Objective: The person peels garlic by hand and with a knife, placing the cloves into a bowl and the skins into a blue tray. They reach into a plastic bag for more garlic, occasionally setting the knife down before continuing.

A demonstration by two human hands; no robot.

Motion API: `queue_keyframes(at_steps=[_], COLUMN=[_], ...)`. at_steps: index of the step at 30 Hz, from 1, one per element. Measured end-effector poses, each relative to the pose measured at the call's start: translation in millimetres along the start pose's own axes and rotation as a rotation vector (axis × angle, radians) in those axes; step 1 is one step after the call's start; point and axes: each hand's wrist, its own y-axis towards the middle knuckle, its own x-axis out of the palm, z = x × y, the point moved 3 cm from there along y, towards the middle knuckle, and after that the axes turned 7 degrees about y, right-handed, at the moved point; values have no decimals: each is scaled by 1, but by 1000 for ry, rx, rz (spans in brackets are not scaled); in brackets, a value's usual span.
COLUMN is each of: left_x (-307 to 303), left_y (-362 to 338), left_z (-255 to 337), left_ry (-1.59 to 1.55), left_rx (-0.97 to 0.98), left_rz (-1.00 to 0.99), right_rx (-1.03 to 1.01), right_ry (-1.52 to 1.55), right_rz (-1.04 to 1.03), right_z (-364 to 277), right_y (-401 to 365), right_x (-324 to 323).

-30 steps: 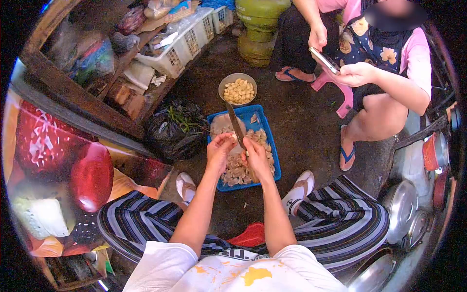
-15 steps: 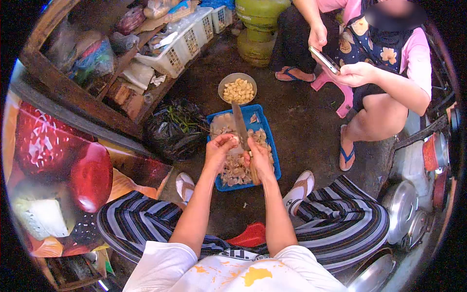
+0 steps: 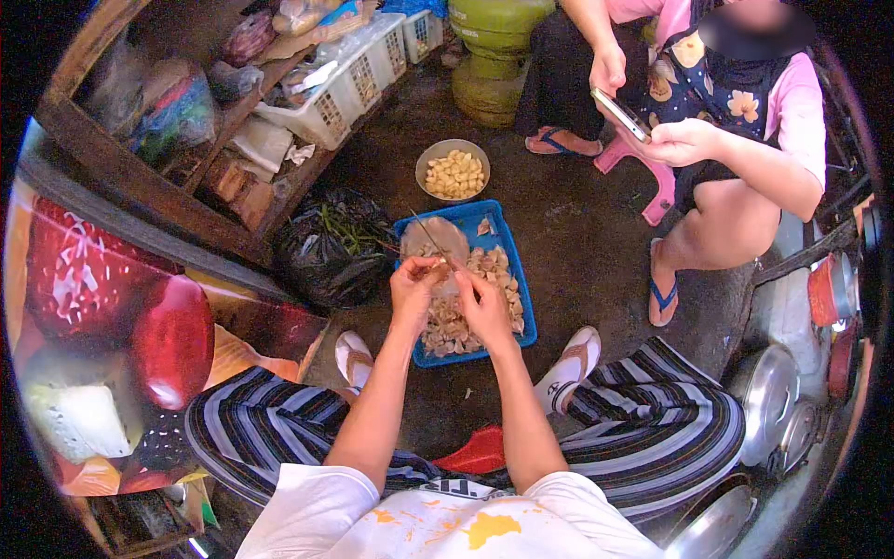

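Observation:
My left hand [image 3: 413, 291] pinches a small garlic clove [image 3: 440, 271] over the blue tray [image 3: 518, 250]. In my right hand [image 3: 487, 309] is a knife [image 3: 429, 234], its handle mostly hidden by the fingers. The blade is seen nearly edge-on, pointing up and left, close to the clove. Unpeeled garlic cloves [image 3: 501, 272] cover much of the tray below my hands, and a pale, translucent sheet or bag [image 3: 447, 237] lies in its upper left part. Just beyond the tray stands a metal bowl [image 3: 421, 171] of peeled garlic cloves [image 3: 454, 175].
Left of the tray sits a black plastic bag [image 3: 321, 256] with green stalks on top. A seated person [image 3: 745, 172] at the right holds a phone [image 3: 621, 115]. Green gas cylinders [image 3: 494, 65] stand behind; a wooden shelf [image 3: 251, 210] and metal pot lids [image 3: 765, 405] flank the sides.
The knife has turned from showing its broad side upright to nearly edge-on, leaning left. My right hand has rolled inward, closer to the left hand. The other person has barely moved.

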Motion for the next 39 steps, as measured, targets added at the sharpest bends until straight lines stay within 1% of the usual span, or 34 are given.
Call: queue_keyframes(at_steps=[3, 6, 7, 9, 11, 12, 13, 15, 19, 21, 22, 27, 31, 33, 36, 39], left_x=[-2, -1, 0, 1, 3, 4, 6, 9, 9, 8, 8, 11, 9, 6, 0, -3], left_y=[1, 1, 0, 1, -1, -2, -3, -4, 1, 3, 4, 1, 2, 3, 5, 8], left_z=[-1, -4, -3, -5, -4, -2, 1, 2, -10, -16, -17, -12, -8, -11, -18, -23], left_ry=[64, 138, 163, 98, -3, -71, -140, -184, -267, -170, -122, -225, -284, -257, -266, -305], left_rx=[43, 81, 95, 25, -46, -80, -114, -118, -174, -154, -143, -198, -253, -253, -274, -298], left_rz=[25, 34, 35, -12, -58, -79, -100, -129, -137, -125, -119, -170, -195, -217, -212, -169], right_rx=[-165, -17, -17, -16, 163, 250, 276, 331, 325, 323, 354, 511, 573, 581, 550, 434], right_ry=[-183, -291, -255, -183, 174, 354, 409, 518, 495, 449, 478, 649, 774, 807, 649, 552], right_rz=[50, 15, 32, 67, 19, -8, -14, -23, -51, -73, -69, -23, 4, 28, -18, -117], right_z=[-14, -28, -24, -7, 23, 25, 25, 24, 19, 18, 18, 21, 14, 14, 15, 9], right_y=[0, -3, -3, -2, 0, 1, 1, 0, -2, -2, -2, -3, -2, -1, -1, 0], right_x=[0, -4, -4, -3, -1, 1, 2, 2, 3, 2, 2, 1, -6, -5, -4, -6])
